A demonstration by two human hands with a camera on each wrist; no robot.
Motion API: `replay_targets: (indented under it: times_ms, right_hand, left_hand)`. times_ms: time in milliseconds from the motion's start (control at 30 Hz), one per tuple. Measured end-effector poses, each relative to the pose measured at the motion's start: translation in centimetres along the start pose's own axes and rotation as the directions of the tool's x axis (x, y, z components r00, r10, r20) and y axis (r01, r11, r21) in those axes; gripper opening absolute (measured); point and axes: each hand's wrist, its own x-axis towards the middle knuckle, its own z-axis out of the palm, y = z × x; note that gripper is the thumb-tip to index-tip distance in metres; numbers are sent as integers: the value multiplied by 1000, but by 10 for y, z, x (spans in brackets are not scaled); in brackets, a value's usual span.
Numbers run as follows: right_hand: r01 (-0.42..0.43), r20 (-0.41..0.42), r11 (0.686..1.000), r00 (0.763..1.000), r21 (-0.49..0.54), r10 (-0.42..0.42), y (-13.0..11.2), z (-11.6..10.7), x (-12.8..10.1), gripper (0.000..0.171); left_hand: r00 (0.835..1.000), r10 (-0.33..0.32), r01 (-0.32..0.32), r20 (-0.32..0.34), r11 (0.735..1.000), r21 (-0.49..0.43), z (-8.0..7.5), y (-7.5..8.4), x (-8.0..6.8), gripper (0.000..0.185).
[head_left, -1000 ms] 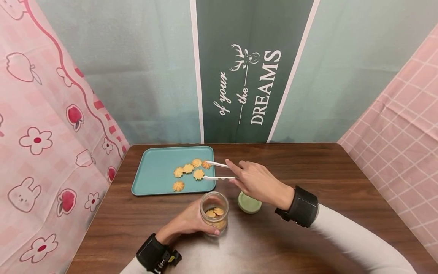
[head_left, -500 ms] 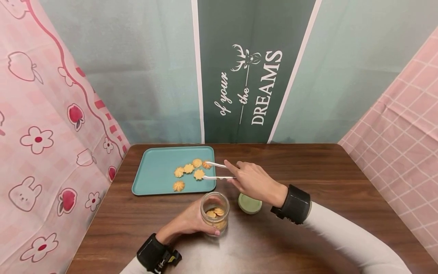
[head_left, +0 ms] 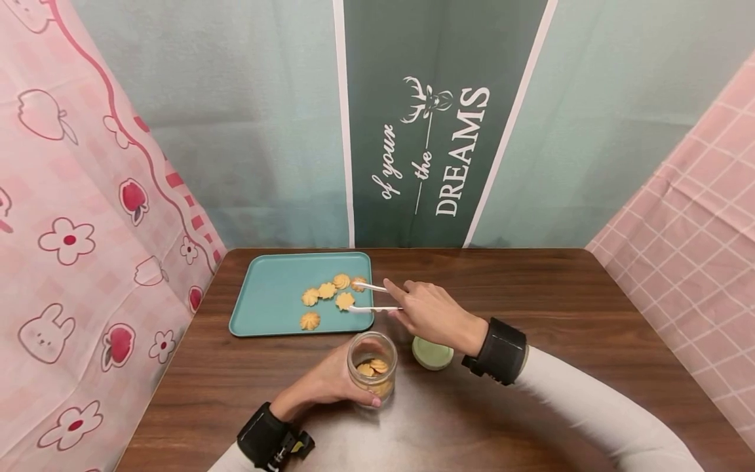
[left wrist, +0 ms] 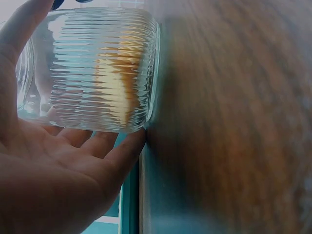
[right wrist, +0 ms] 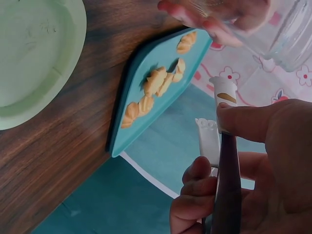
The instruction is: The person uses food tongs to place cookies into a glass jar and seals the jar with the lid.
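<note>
Head view: white tongs [head_left: 373, 297], held by the right hand [head_left: 433, 313], long axis running left from the hand across the right rim of the teal tray [head_left: 265, 298] — the two arms spread, tips pointing left, one at the right-most cookie [head_left: 356, 284], the other just beside a second cookie [head_left: 345, 301]. Three more cookies lie on the tray to the left. Left hand [head_left: 327, 381] wrapped round a ribbed glass jar [head_left: 371, 364], upright, mouth open, cookies inside, standing on the wooden table [head_left: 531, 295] just in front of the tray. Pale green lid [head_left: 433, 353] flat on the table just right of the jar. Backdrop panel reads "of your — the DREAMS" with a deer-head mark; pink printed cloths at either side. Left wrist view: fingers and palm curled about the jar [left wrist: 100, 68], a yellow cookie blurred behind the ribbing. Right wrist view: thumb and fingers pinch the tongs [right wrist: 217, 126] at mid-length, tips pointing at the tray [right wrist: 146, 105]; lid [right wrist: 34, 58] at upper left.
</note>
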Motion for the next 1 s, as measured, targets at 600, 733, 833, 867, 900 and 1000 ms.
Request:
replay_targets:
  times_ms: [600, 733, 833, 867, 900, 1000]
  right_hand:
    - [-19, 34, 1000, 999, -12, 20, 3, 15, 11, 59]
    - [-23, 41, 1000, 999, -15, 24, 2, 17, 13, 59]
    - [-25, 48, 1000, 999, -10, 25, 2, 19, 14, 59]
    - [-27, 51, 1000, 998, -6, 27, 2, 19, 14, 59]
    - [-30, 57, 1000, 998, -2, 30, 1, 20, 15, 59]
    - [-36, 72, 999, 997, 12, 35, 1, 22, 16, 59]
  left_hand:
    - [1000, 0, 0, 2, 1000, 7, 0, -1, 1, 88]
    - [1000, 4, -4, 6, 1000, -2, -1, -1, 1, 88]
    - [1000, 6, -6, 8, 1000, -11, -1, -2, 1, 88]
    - [1000, 6, -6, 9, 1000, -14, -1, -2, 1, 88]
    - [1000, 6, -6, 11, 1000, -16, -1, -2, 1, 88]
    - [1000, 6, -5, 12, 1000, -18, -1, -2, 1, 87]
